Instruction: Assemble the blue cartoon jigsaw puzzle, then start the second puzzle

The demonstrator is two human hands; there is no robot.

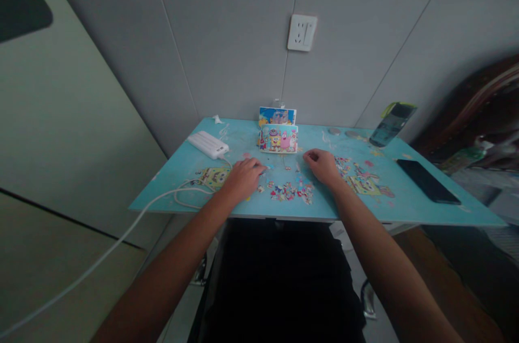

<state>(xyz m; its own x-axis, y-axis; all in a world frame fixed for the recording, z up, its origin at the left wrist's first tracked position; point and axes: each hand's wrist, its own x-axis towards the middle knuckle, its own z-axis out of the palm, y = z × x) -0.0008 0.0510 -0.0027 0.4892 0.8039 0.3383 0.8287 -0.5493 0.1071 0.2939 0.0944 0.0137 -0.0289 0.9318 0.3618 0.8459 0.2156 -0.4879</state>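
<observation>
Small jigsaw puzzle pieces [290, 192] lie in a loose heap near the front edge of the table, between my hands. My left hand [244, 176] rests on the tabletop left of them, its fingers stretched out toward a few scattered pieces. To the right, my right hand [322, 166] is closed, thumb and fingertips together; whatever they hold is hidden or too small to name. More pieces [344, 166] lie just beyond that hand. Behind the heap, a cartoon picture card [279, 139] stands upright, with a second blue picture card [278, 115] behind it.
A white power bank [208, 144] with a white cable [152, 200] sits on the left of the blue table [170, 186]. On the right are a dark phone [427, 181] and a tilted-looking water bottle [392, 124]. A wall socket [302, 33] is above.
</observation>
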